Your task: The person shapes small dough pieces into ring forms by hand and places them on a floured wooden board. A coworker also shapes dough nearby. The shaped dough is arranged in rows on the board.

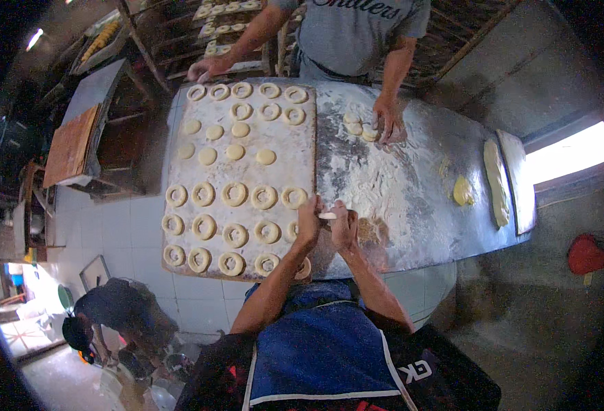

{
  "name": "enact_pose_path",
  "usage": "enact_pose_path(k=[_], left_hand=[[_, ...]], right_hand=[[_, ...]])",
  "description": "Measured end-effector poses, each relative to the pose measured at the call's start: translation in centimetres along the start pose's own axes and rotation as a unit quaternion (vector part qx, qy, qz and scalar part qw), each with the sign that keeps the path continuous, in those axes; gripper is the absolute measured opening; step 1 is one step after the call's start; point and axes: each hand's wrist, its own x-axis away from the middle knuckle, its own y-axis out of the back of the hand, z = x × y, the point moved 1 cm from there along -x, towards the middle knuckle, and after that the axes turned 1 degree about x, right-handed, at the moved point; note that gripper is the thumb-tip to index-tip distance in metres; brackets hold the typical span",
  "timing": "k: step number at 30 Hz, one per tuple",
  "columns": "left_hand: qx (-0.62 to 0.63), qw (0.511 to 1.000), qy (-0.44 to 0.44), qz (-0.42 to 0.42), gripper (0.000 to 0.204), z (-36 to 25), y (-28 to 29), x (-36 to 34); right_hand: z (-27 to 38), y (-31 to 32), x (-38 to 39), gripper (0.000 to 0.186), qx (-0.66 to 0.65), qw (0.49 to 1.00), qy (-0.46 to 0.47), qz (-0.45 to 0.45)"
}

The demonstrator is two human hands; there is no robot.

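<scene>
A small white strip of dough (328,216) is pinched between both hands just above the counter (411,198), its long axis running from left hand (309,222) to right hand (345,226); the floured board of dough rings (237,123) lies just left.

Pale cream ring-shaped dough pieces (234,194) dot a white-floured brown wooden board (178,147) at centre left. The grey metal table (439,185) is streaked white. Lower centre, a blue apron with white trim (319,356); far right, a red object (585,255).
</scene>
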Motion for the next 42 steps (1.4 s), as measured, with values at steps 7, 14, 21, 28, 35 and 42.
enact_pose_path(k=[7, 14, 21, 28, 35, 42], left_hand=[[-0.148, 0.989, -0.013, 0.021, 0.040, -1.0, 2.3, -0.2], [-0.232, 0.969, -0.063, 0.058, 0.037, -1.5, 3.8, -1.7], [-0.079, 0.992, -0.086, 0.041, 0.042, -1.1, 5.2, -4.2], [-0.125, 0.991, -0.037, -0.006, 0.039, -1.6, 7.0, -12.4], [-0.422, 0.889, -0.173, 0.047, 0.020, -1.4, 7.9, -14.3], [-0.406, 0.872, -0.270, 0.056, 0.018, -2.0, 8.3, -13.2]], right_hand=[[-0.4, -2.9, -1.0, 0.053, 0.007, 0.999, 0.028, -0.022], [0.8, -4.1, -0.7, 0.041, 0.106, 0.987, 0.119, 0.020], [4.0, -4.8, -2.1, 0.044, -0.092, 0.993, 0.064, 0.025], [6.6, -4.0, -8.4, 0.032, 0.103, 0.971, 0.215, -0.018], [4.0, -4.6, -7.8, 0.064, 0.314, 0.941, 0.127, -0.016], [5.5, -7.5, -8.4, 0.046, 0.272, 0.930, 0.248, 0.015]])
